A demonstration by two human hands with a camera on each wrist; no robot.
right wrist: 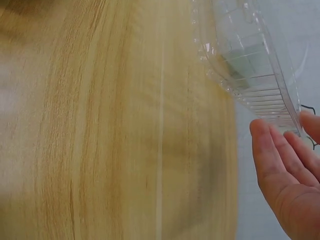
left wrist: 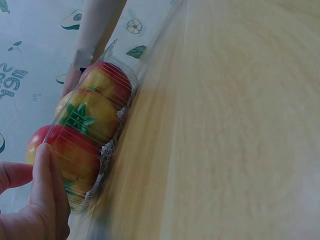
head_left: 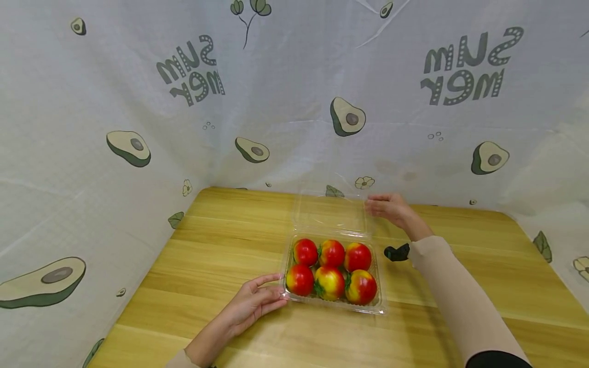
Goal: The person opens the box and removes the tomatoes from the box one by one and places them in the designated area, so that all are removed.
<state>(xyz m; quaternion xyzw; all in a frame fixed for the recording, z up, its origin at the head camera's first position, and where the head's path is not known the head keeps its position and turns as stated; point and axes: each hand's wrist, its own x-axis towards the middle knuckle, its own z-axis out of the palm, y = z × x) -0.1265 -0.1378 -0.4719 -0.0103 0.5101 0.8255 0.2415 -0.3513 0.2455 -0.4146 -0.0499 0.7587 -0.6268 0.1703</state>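
Note:
A clear plastic clamshell box [head_left: 338,305] stands on the wooden table with its lid [head_left: 329,212] raised at the back. Inside it sit several shiny red-and-yellow round fruits [head_left: 329,282] in two rows, some with green leaves. At the box's near left corner, my left hand [head_left: 254,305] pinches the rim between thumb and fingers. My right hand [head_left: 391,208] is at the lid's right edge. In the right wrist view, the lid's corner [right wrist: 280,95] lies between its thumb and nearly straight fingers [right wrist: 264,142].
The wooden table [head_left: 207,245] extends to both sides of the box. A white cloth [head_left: 285,82] printed with avocados hangs behind and at the sides. A small black object [head_left: 397,253] shows beside the right sleeve, right of the box.

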